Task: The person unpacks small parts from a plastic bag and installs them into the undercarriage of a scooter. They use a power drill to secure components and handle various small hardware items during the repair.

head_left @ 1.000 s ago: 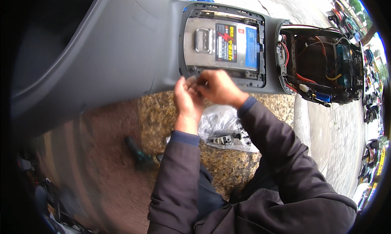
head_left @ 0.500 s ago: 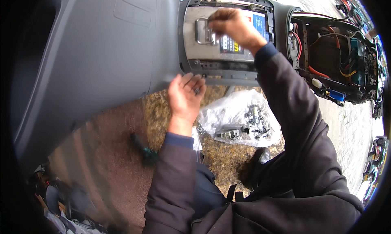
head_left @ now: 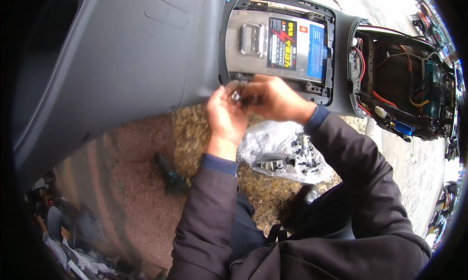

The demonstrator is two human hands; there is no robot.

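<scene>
My left hand [head_left: 226,118] is cupped palm up, fingers curled, below the near edge of a rectangular opening. A small silver metal piece [head_left: 236,96], perhaps a bolt or nut, lies at its fingers. From the right, my right hand [head_left: 280,98] meets it, fingertips pinched together over the left fingers; whatever they hold is hidden. Just beyond both hands, a silver metal battery box [head_left: 233,53] sits in the opening. It has a folding metal handle [head_left: 242,40] and black and blue labels. A dark grey plastic body panel [head_left: 131,60] surrounds the opening.
Below my hands, a clear plastic bag [head_left: 256,136] of black and metal small parts lies on the speckled ground. A dark green tool [head_left: 170,175], blurred, lies to its left. At the right, an open bay [head_left: 390,70] shows orange, red and yellow wires.
My right hand has come down from the battery box's handle to my left hand, uncovering the labels. My left hand stays palm up near the opening's edge. The view has shifted slightly.
</scene>
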